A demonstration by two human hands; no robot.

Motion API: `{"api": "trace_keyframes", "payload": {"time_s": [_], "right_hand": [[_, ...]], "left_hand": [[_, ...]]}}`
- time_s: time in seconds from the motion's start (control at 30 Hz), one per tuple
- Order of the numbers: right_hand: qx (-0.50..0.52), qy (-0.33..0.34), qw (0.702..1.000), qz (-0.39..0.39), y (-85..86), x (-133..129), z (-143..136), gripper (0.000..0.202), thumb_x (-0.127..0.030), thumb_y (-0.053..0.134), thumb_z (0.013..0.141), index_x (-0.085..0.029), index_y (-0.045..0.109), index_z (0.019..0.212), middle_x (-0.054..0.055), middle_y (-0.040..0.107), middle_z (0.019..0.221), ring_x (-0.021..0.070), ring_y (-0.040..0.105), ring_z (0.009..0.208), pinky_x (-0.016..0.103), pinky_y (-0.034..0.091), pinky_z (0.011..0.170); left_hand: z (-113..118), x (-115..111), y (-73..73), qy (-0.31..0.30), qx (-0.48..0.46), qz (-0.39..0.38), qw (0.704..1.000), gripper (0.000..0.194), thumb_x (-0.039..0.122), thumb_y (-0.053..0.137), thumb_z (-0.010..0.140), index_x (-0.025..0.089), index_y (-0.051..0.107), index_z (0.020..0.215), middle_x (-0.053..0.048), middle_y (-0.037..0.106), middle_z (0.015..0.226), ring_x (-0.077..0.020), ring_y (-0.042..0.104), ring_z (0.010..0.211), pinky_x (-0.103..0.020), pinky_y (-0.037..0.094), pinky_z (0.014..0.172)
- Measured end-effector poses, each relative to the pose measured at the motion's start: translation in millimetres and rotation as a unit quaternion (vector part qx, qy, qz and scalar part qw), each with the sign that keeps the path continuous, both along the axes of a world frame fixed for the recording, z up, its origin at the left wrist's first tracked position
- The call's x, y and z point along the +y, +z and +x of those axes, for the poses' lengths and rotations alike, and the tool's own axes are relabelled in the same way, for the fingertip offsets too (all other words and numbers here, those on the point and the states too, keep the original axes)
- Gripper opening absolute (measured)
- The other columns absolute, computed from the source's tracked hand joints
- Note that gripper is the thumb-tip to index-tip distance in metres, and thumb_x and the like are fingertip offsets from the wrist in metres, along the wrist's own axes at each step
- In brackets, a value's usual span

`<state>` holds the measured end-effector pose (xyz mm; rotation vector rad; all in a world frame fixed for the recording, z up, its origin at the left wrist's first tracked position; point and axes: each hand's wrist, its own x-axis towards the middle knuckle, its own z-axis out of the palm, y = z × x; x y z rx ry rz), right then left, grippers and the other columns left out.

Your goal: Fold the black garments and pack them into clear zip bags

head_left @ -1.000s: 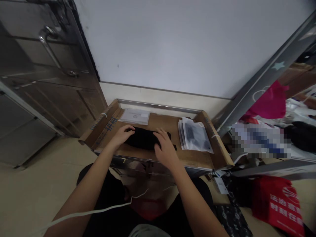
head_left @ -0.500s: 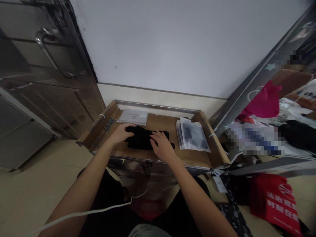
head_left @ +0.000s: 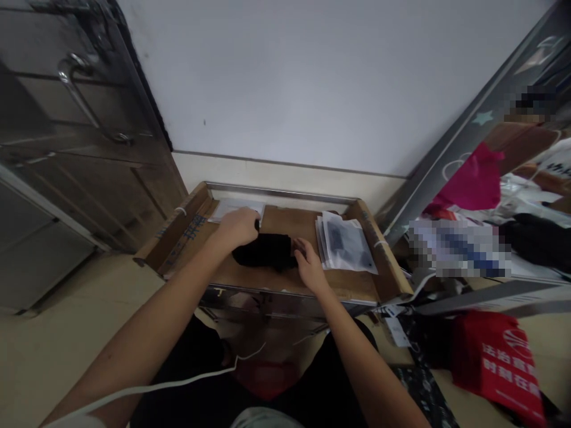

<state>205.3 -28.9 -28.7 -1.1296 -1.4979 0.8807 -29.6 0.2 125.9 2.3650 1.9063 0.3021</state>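
A folded piece of black cloth (head_left: 265, 251) lies in the middle of a cardboard-lined tray. My left hand (head_left: 239, 227) is closed above its far left edge, with a bit of black fabric showing at the fingers. At the cloth's right end rests my right hand (head_left: 307, 261), thumb and fingers apart and slightly curled, touching the edge. A flat clear plastic packet (head_left: 223, 209) with white in it lies behind my left hand, partly covered by it. To the right is a stack of clear bags (head_left: 350, 241) with dark contents.
The cardboard tray (head_left: 182, 235) has raised sides and stands against a white wall (head_left: 285, 89). Left is a door with a metal handle (head_left: 84, 104). Cluttered shelving and a pink bag (head_left: 473, 178) stand right, above a red bag (head_left: 495, 362). A white cable (head_left: 191, 378) crosses below.
My left hand has turned and closed at the cloth's far left edge. My right hand has slid off the cloth's top to its right end. The cloth looks more compact.
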Motion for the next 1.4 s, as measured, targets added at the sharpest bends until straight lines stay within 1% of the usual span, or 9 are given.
{"api": "trace_keyframes", "payload": {"time_s": [0.17,0.33,0.5,0.6,0.73,0.87,0.97,1.17,1.4], "right_hand": [[0.038,0.023,0.999,-0.016,-0.4,0.9,5.0,0.041,-0.035,0.052,0.094,-0.024,0.052,0.134,0.011,0.065,0.138,0.0218,0.057,0.133,0.046,0.04,0.116],[0.036,0.008,0.999,-0.029,11.0,-3.2,5.0,0.043,-0.039,0.051,0.093,-0.021,0.054,0.132,0.011,0.065,0.137,0.0227,0.058,0.13,0.045,0.039,0.116],[0.013,-0.023,0.999,-0.041,20.1,-5.6,4.0,0.045,-0.042,0.051,0.092,-0.02,0.058,0.131,0.011,0.066,0.132,0.0247,0.057,0.13,0.045,0.038,0.115],[0.001,-0.025,0.999,-0.039,23.5,-7.1,3.3,0.042,-0.044,0.05,0.092,-0.021,0.064,0.124,0.01,0.068,0.128,0.0254,0.058,0.127,0.045,0.039,0.114],[0.006,-0.017,0.999,-0.042,26.7,-9.3,2.1,0.039,-0.046,0.051,0.091,-0.021,0.067,0.118,0.008,0.071,0.122,0.0252,0.061,0.119,0.044,0.041,0.111],[0.018,-0.015,0.998,-0.057,29.0,-8.8,2.7,0.038,-0.049,0.055,0.088,-0.02,0.07,0.109,0.008,0.073,0.112,0.0268,0.062,0.115,0.045,0.042,0.11],[0.071,-0.023,0.994,-0.077,30.7,-7.2,1.8,0.04,-0.052,0.061,0.085,-0.02,0.071,0.108,0.007,0.073,0.115,0.0283,0.061,0.119,0.046,0.041,0.111],[0.24,0.095,0.945,-0.199,40.1,-10.7,-10.9,0.07,-0.074,0.033,0.093,-0.021,0.069,0.123,0.01,0.076,0.114,0.0297,0.065,0.12,0.049,0.05,0.105],[0.252,0.12,0.938,-0.205,47.1,-0.2,-34.3,0.077,-0.077,0.029,0.092,-0.018,0.073,0.113,0.013,0.077,0.107,0.0312,0.066,0.119,0.05,0.051,0.103]], "left_hand": [[55.4,2.5,-8.7,-0.053,0.003,-0.039,0.998,0.032,0.014,0.06,0.074,0.014,0.078,0.101,-0.02,0.075,0.103,-0.0332,0.071,0.098,-0.04,0.053,0.083],[76.7,10.7,-26.5,-0.104,-0.184,-0.059,0.976,0.033,0.036,0.063,0.082,0.017,0.076,0.105,-0.016,0.074,0.115,-0.0312,0.068,0.11,-0.037,0.05,0.095],[44.8,17.3,-57.8,0.089,-0.231,0.021,0.969,0.027,0.036,0.061,0.082,0.016,0.074,0.095,-0.02,0.076,0.099,-0.0334,0.07,0.101,-0.04,0.05,0.087],[20.6,16.4,-78.1,0.158,-0.245,-0.062,0.955,0.028,0.042,0.071,0.073,0.016,0.071,0.084,-0.019,0.075,0.088,-0.0358,0.071,0.098,-0.039,0.051,0.08],[14.4,6.8,-87.5,0.165,-0.414,-0.203,0.872,0.03,0.04,0.077,0.068,0.014,0.069,0.082,-0.013,0.075,0.084,-0.0298,0.072,0.085,-0.035,0.054,0.069],[25.7,-5.3,-78.1,0.121,-0.577,-0.25,0.768,0.033,0.025,0.074,0.066,0.015,0.07,0.097,-0.008,0.075,0.084,-0.0229,0.071,0.077,-0.032,0.056,0.068],[29.2,-13.0,-68.9,0.099,-0.62,-0.271,0.73,0.044,0.025,0.071,0.066,0.018,0.067,0.109,-0.007,0.075,0.084,-0.0231,0.071,0.077,-0.034,0.057,0.068],[27.0,-13.3,-62.3,0.027,-0.598,-0.253,0.76,0.047,0.036,0.067,0.073,0.017,0.063,0.116,-0.011,0.074,0.097,-0.0265,0.07,0.089,-0.037,0.056,0.076],[30.6,-10.8,-67.3,0.062,-0.378,0.038,0.923,0.046,0.039,0.073,0.076,0.019,0.054,0.112,-0.011,0.062,0.116,-0.0239,0.059,0.108,-0.039,0.046,0.095]]}}
